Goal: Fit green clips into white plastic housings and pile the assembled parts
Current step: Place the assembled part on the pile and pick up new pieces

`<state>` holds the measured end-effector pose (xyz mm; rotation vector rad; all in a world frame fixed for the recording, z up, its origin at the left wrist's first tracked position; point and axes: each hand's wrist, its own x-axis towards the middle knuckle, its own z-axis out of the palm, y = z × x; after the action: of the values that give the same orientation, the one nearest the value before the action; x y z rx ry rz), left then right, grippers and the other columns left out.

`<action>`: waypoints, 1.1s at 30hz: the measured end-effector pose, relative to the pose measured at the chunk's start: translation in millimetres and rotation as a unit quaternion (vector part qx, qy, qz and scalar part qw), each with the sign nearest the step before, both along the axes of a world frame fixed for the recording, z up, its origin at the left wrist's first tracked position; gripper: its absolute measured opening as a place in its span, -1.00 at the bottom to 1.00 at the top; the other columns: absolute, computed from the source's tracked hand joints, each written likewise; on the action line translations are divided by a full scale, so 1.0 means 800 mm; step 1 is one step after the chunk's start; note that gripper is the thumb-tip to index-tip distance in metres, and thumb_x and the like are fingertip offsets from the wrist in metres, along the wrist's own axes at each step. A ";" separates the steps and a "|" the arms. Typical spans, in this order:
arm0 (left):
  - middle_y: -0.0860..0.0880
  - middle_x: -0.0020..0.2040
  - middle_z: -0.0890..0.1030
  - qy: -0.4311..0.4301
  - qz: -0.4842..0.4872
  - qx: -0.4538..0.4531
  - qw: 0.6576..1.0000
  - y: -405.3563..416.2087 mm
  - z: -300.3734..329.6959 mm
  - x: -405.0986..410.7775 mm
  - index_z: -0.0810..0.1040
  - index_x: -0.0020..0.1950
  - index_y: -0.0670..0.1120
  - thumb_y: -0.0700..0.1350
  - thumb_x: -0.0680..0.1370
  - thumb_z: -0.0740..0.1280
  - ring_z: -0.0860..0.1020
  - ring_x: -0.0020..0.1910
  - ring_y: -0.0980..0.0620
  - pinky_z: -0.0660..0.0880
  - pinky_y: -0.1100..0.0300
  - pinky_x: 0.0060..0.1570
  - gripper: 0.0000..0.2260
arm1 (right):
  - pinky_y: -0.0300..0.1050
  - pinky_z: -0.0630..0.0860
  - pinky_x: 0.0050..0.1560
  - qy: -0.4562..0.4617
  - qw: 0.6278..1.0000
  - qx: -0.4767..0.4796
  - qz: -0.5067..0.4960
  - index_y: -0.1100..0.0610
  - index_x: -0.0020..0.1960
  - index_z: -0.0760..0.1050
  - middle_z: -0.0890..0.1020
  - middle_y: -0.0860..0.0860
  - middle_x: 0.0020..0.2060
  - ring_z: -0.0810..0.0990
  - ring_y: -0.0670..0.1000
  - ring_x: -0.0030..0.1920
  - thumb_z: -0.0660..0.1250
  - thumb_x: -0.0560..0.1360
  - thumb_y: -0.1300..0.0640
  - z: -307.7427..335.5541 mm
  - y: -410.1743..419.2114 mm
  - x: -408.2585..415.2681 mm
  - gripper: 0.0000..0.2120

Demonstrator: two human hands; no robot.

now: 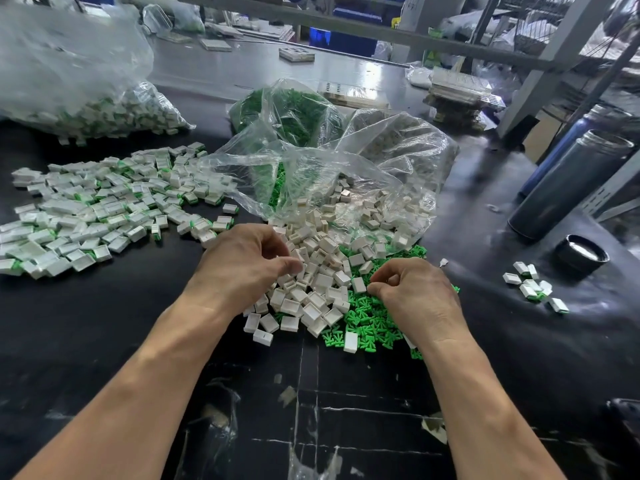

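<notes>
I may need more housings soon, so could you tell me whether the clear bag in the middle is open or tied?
Open: the clear bag gapes, white housings spilling out.

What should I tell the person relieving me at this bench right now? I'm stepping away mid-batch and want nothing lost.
Left hand: fingers curled over the loose white housings; whether it grips one is hidden.
Right hand: fingers curled over the green clips, fingertips by a housing; a grip cannot be confirmed.
Supplies: housings spill from the open clear bag in front; clips lie just right of them, more in the green-filled bag behind.
Done: large assembled pile at left, a small group at right, a full bag far left.
Left: many housings and clips still unjoined.
</notes>
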<state>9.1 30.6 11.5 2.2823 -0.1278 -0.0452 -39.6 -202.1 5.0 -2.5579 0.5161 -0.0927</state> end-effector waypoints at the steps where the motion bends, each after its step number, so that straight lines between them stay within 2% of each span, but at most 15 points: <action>1: 0.18 -0.23 0.66 0.006 0.001 0.010 1.000 -0.001 0.000 0.000 0.63 -0.16 0.13 0.13 0.38 0.59 0.60 -0.20 0.24 0.50 0.22 -0.22 -0.81 | -0.07 0.54 0.10 0.000 1.000 -0.006 0.000 -0.13 -0.12 0.68 0.67 -0.18 -0.07 0.62 -0.04 0.02 0.53 0.48 -0.08 0.000 0.001 0.000 -0.94; 4: 0.16 -0.16 0.63 0.008 0.002 0.027 1.000 -0.002 0.000 -0.001 0.62 -0.13 0.15 0.11 0.38 0.60 0.59 -0.12 0.18 0.51 0.19 -0.19 -0.79 | -0.06 0.55 0.12 0.002 1.000 -0.015 0.000 -0.12 -0.08 0.69 0.67 -0.15 -0.06 0.62 -0.02 0.03 0.53 0.49 -0.07 0.002 0.003 0.000 -0.94; 12: 0.19 -0.09 0.58 -0.028 -0.016 0.044 0.999 -0.009 0.001 -0.006 0.62 -0.07 0.16 0.09 0.44 0.57 0.52 -0.12 0.26 0.37 0.35 -0.21 -0.83 | -0.07 0.57 0.11 0.001 0.999 -0.037 0.005 -0.11 -0.08 0.70 0.69 -0.12 -0.03 0.63 0.00 0.02 0.52 0.50 -0.08 0.005 0.007 0.001 -0.94; 16: 0.24 -0.09 0.54 -0.056 -0.022 0.052 0.997 -0.009 0.001 -0.007 0.59 -0.11 0.15 0.05 0.49 0.53 0.47 -0.15 0.31 0.38 0.33 -0.15 -0.87 | -0.03 0.57 0.18 0.004 0.999 -0.040 0.005 -0.11 -0.04 0.70 0.67 -0.11 0.03 0.62 0.01 0.07 0.51 0.50 -0.10 0.005 0.008 0.002 -0.91; 21: 0.20 -0.08 0.58 -0.029 -0.021 0.054 0.998 -0.008 0.001 -0.006 0.62 -0.05 0.16 0.07 0.47 0.55 0.51 -0.14 0.28 0.35 0.39 -0.22 -0.85 | -0.04 0.56 0.15 0.010 0.999 -0.053 0.002 -0.12 -0.08 0.71 0.66 -0.13 0.03 0.62 0.00 0.07 0.52 0.50 -0.11 0.006 0.010 0.004 -0.92; 25: 0.20 -0.06 0.58 -0.013 -0.017 0.059 0.998 -0.010 0.003 -0.005 0.63 -0.10 0.15 0.07 0.45 0.56 0.51 -0.10 0.27 0.37 0.33 -0.19 -0.86 | -0.01 0.58 0.15 0.011 0.998 -0.058 0.006 -0.10 -0.12 0.68 0.64 -0.12 -0.01 0.62 0.01 0.04 0.53 0.49 -0.10 0.004 0.011 0.005 -0.89; 29: 0.21 -0.05 0.60 0.003 -0.021 0.055 0.998 -0.014 0.003 -0.006 0.64 -0.14 0.12 0.05 0.44 0.57 0.49 -0.06 0.30 0.35 0.30 -0.14 -0.86 | -0.05 0.52 0.05 0.000 0.999 -0.047 0.020 -0.06 -0.14 0.62 0.60 -0.12 -0.07 0.59 0.00 -0.02 0.53 0.49 -0.09 0.002 0.011 0.003 -0.85; 33: 0.22 -0.09 0.61 0.005 -0.019 0.056 0.998 -0.013 0.004 -0.006 0.63 -0.15 0.13 0.04 0.44 0.57 0.51 -0.09 0.31 0.38 0.30 -0.14 -0.86 | -0.02 0.55 0.02 -0.056 0.998 -0.008 0.004 -0.06 -0.13 0.55 0.63 -0.16 -0.21 0.61 -0.03 -0.10 0.47 0.55 -0.06 0.000 0.013 -0.001 -0.85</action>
<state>4.5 20.5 14.3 2.3918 -0.1670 -0.0860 -40.7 -192.0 5.0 -2.5530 0.4649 -0.2378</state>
